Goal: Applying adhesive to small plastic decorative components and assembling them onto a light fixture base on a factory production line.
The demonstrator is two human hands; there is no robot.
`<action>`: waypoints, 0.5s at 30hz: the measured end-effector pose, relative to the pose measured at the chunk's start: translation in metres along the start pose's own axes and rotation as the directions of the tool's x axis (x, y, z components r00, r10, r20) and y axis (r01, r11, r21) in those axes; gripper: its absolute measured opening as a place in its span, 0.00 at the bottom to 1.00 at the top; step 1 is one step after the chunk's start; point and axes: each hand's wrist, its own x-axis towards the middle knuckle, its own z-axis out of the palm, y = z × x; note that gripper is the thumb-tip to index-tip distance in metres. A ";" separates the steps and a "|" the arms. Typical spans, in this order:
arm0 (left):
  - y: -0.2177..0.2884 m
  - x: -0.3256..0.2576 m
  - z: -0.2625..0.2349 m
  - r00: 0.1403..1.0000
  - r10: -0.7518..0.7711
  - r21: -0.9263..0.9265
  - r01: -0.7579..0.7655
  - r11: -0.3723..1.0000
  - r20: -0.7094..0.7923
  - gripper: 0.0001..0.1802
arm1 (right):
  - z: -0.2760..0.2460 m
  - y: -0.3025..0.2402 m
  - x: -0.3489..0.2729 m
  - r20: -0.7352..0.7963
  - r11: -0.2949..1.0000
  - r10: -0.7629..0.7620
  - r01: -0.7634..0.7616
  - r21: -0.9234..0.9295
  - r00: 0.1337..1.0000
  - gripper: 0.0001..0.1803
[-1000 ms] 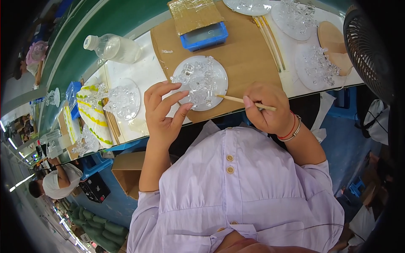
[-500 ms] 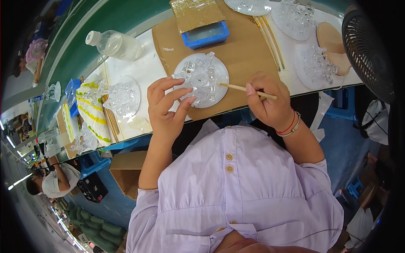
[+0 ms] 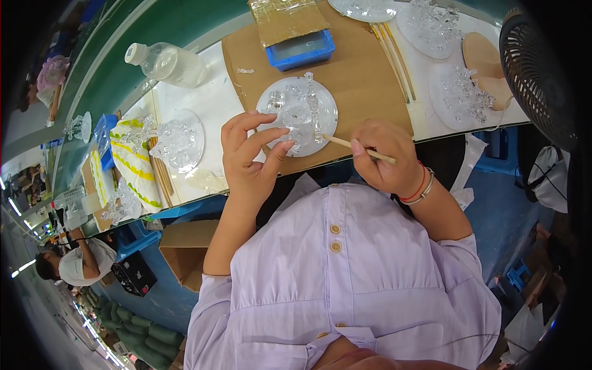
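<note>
A round translucent plate (image 3: pixel 329 120) lies on the brown cardboard in front of me, bearing several clear, glass-like pieces (image 3: pixel 295 114). A slender clear stem (image 3: pixel 314 111) stretches along its right side. My left hand (image 3: pixel 254 151) is at the plate's left edge, fingers curled and thumb near the index finger around a clear piece, though the transparent contact is hard to make out. In my right hand (image 3: pixel 385 154), thumb and fingers pinch a slim wooden stick (image 3: pixel 348 145), possibly a paintbrush. Its tip is at the lower end of the clear stem.
Beyond the plate stands a blue tray (image 3: pixel 302 52) of liquid, partly covered by taped cardboard (image 3: pixel 290 21). A capped bottle (image 3: pixel 172 66) is at back left. Thin brushes (image 3: pixel 394 65) and plates of clear pieces (image 3: pixel 459 92) lie right, near a black fan (image 3: pixel 539 77).
My right hand has moved left and slightly down, bringing the stick's tip to the stem. My left hand has shifted right, and the plate with its clear pieces has turned slightly.
</note>
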 end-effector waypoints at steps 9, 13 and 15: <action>0.001 -0.003 0.005 1.000 0.003 -0.017 -0.003 1.000 -0.030 0.12 | -0.015 0.003 0.000 -0.029 0.990 0.090 -0.093 -0.110 0.995 0.04; 0.002 -0.003 0.007 0.999 0.015 -0.012 -0.015 1.000 -0.033 0.12 | -0.017 -0.001 -0.007 0.011 0.992 0.086 -0.085 -0.092 0.996 0.04; 0.003 -0.003 0.007 0.999 0.016 -0.015 -0.016 1.000 -0.033 0.12 | -0.016 -0.005 -0.006 0.004 0.996 0.056 -0.056 -0.074 0.998 0.04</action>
